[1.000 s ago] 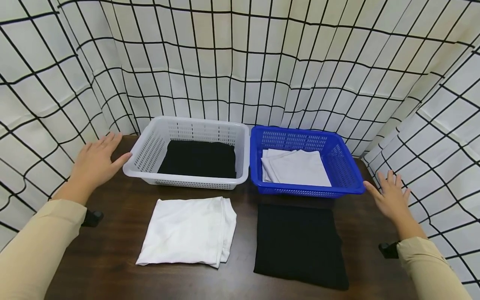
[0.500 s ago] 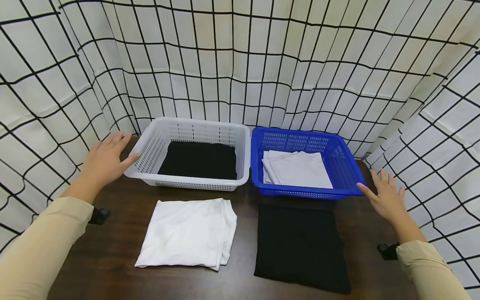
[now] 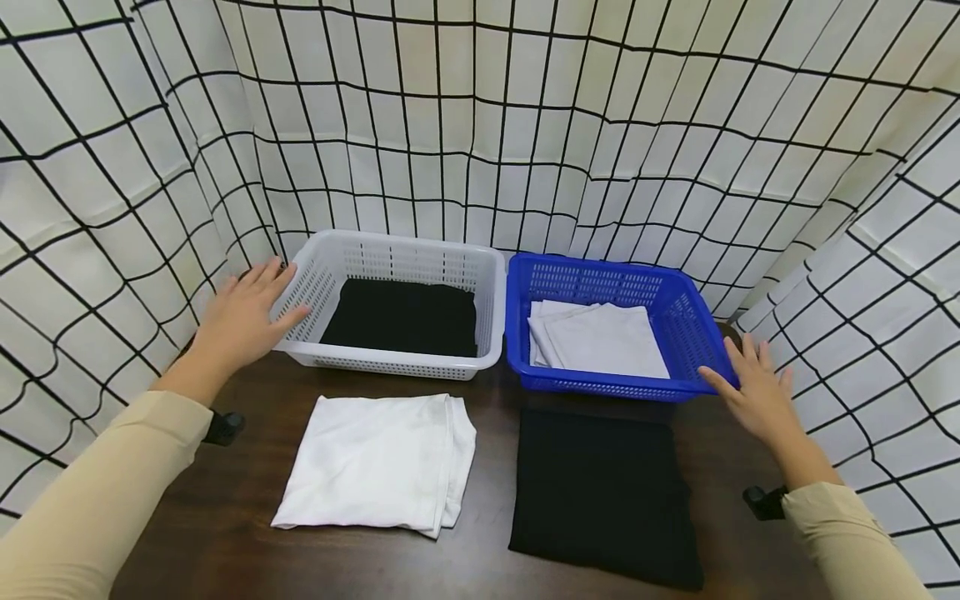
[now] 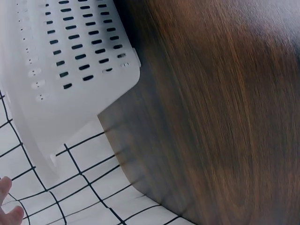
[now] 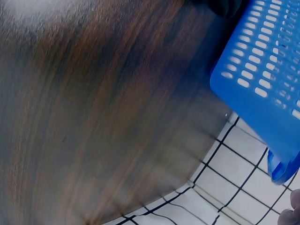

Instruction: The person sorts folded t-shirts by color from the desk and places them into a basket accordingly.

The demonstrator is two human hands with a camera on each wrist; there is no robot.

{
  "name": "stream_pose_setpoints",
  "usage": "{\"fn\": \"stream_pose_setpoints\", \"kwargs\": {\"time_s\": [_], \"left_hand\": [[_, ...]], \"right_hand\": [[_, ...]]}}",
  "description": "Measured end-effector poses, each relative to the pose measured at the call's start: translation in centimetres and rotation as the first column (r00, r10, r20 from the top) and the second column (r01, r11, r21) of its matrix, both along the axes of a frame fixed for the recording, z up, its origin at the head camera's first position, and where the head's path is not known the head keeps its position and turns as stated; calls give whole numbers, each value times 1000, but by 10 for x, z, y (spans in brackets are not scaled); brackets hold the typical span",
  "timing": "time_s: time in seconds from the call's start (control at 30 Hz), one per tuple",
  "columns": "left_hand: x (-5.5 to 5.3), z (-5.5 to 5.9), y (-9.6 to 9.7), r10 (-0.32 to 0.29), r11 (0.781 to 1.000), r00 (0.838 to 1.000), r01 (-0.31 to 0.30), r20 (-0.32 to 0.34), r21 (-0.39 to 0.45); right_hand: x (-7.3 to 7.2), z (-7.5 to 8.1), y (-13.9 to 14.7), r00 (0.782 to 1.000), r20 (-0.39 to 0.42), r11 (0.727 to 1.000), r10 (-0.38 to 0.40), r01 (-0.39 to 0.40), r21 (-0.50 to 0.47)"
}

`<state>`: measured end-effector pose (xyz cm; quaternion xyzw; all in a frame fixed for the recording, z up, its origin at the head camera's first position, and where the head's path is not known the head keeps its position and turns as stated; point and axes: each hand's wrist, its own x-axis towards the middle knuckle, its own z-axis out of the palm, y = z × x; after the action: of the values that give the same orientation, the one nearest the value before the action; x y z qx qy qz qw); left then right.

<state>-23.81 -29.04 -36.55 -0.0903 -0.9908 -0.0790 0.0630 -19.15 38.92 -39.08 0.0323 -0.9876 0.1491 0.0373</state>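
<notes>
My left hand (image 3: 243,321), fingers spread, is at the left end of the white basket (image 3: 390,363), overlapping its rim in the head view. Folded black cloth (image 3: 405,318) lies inside that basket. At the right end of the blue basket (image 3: 600,387) my right hand (image 3: 757,396) also has its fingers extended, thumb over the rim corner. Folded white cloths (image 3: 603,340) lie in the blue basket. In the left wrist view only fingertips (image 4: 13,216) show beyond the white basket; the right wrist view catches just fingertips (image 5: 290,213) at its edge.
A folded white cloth (image 3: 378,462) lies on the dark wooden table (image 3: 247,533) before the white basket. A folded black cloth (image 3: 600,500) lies before the blue one. Black wire grid over white sheeting (image 3: 487,125) encloses the back and both sides.
My left hand has moved right to the white basket's end. My right hand has moved left to the blue basket's corner. The baskets and cloths keep their places.
</notes>
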Motion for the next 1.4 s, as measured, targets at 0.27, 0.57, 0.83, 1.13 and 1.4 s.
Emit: {"fn": "stream_pose_setpoints", "kwargs": {"time_s": [0.27,0.57,0.83,1.13,1.4], "left_hand": [[1,-4,7,-1,1000,1000,1,15,2],[2,-5,15,-19,1000,999,18,31,13],[0,-6,25,-37,998,999,35,21,55],[0,-8,36,-65,998,997,64,40,28],[2,-6,43,-74,997,997,74,32,11]], "right_hand": [[2,-1,-11,1000,1,1000,24,-24,-19],[5,-6,-17,999,-18,998,47,-47,-42],[5,-9,-22,998,-27,996,64,-65,-62],[5,-7,-31,997,-31,995,76,-78,-66],[8,-6,-43,996,-21,993,92,-93,-75]]}}
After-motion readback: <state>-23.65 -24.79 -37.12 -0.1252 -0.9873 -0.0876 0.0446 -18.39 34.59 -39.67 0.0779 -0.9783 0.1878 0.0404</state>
